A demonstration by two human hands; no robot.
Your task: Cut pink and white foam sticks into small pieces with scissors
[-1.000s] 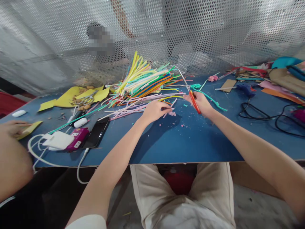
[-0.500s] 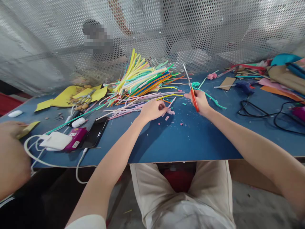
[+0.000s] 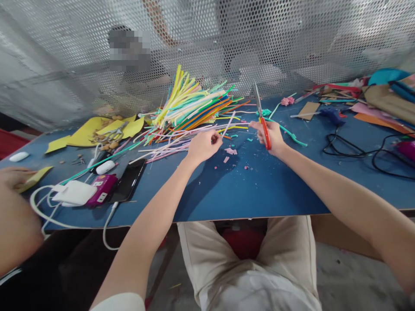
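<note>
Between the pinched fingertips of my left hand [image 3: 205, 144] a short lilac pipe cleaner [image 3: 228, 124] points up and to the right. My right hand [image 3: 272, 137] grips red-handled scissors [image 3: 265, 129], whose blades point up and away from me, apart from the pipe cleaner. Below my left hand, small pink cut pieces [image 3: 231, 151] lie on the table. Just beyond it are loose lilac pipe cleaners [image 3: 171, 149] and a big many-coloured bundle of pipe cleaners [image 3: 194, 106]. A curled teal piece [image 3: 264, 112] rests behind the scissors.
The blue table [image 3: 227, 194] meets a perforated metal screen [image 3: 194, 26]. At left lie a phone [image 3: 129, 179], a purple power block [image 3: 102, 190], a white charger [image 3: 76, 193] and yellow sheets [image 3: 87, 131]. Another person's hand [image 3: 16, 177] holds yellow paper. Black cable [image 3: 350, 155] lies right.
My left hand has lifted slightly and moved a little left, raising the lilac pipe cleaner off the cut pieces. The scissors have turned a little more upright in my right hand.
</note>
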